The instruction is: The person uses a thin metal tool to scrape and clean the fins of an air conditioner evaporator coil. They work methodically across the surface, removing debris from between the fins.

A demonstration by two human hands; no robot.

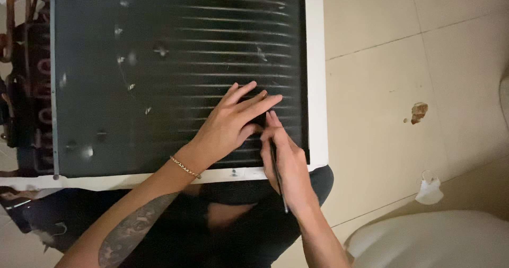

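A dark finned coil panel (175, 50) in a white frame (316, 77) lies flat in front of me, with several bent, shiny dents in its fins. My left hand (230, 122) rests flat on the fins near the panel's lower right corner, fingers spread toward the right. A thin gold bracelet sits on that wrist. Just right of it, my right hand (286, 162) pinches a thin dark rod-like tool (278, 179), with its tip hidden under the fingers at the fins.
Copper tube bends (40, 72) line the panel's left side. Beige floor tiles (403, 61) stretch to the right, with a brown stain (419, 111) and a small white crumpled piece (428, 189). A white rounded object (440, 239) sits at the lower right.
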